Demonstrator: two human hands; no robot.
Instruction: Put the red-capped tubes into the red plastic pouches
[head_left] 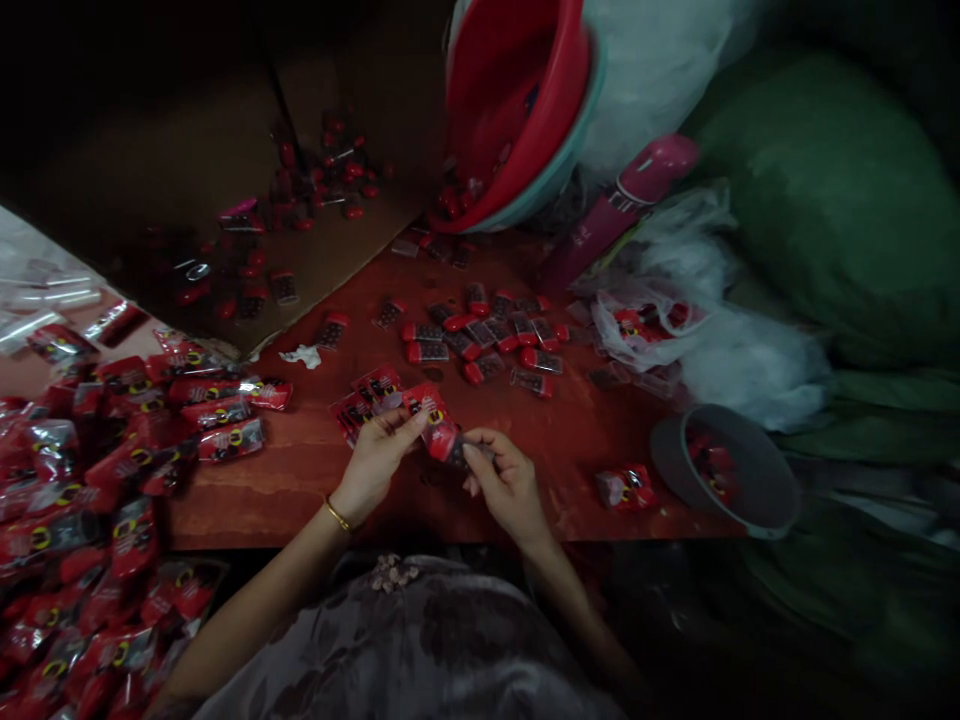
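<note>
The person's left forearm rose from the lower left, slanting up and inward to the near side of the reddish tabletop (292, 495), a gold bracelet (337, 514) around the wrist. The left hand (377, 458) was turned with its back largely toward the viewer, thumb stretched to the right, and its grip was closed in a pinch on the near edge of a red packet (429, 402). Just behind and to the left of those fingers, several more printed packets (369, 396) lay overlapping on the tabletop.

The right forearm came from the lower right, angled up and to the left. The right hand (511, 488) had its fingers curled and its thumb laid on top, the grip closed on the dark end of a red-capped container (448, 443). The red cap pointed left, toward the packet, and the two hands were near each other but apart. Packet and container met between them, above the near part of the tabletop; whether the container's tip was inside the packet could not be told.

Beyond the hands lay a loose cluster of similar small containers (487, 330). A grey bowl (667, 445) stood tilted to the right.
</note>
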